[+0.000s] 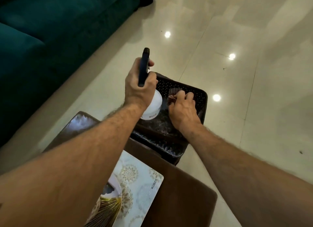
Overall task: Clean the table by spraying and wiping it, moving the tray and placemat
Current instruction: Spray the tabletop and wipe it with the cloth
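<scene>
A white spray bottle (pixel 153 106) with a dark blue trigger head is gripped in the left hand (pixel 138 86), fingers curled round its neck, the nozzle aimed away from the person. Just to the right of that grip, a small dark cloth (pixel 171 97) is pinched under the curled fingers of the right hand (pixel 183 108), inside a dark perforated basket (pixel 201 99) beyond the table's far end. Nearer than both grips, a patterned placemat (pixel 140 181) is seen lying flat on the brown table (pixel 186 193), partly hidden by the left forearm.
</scene>
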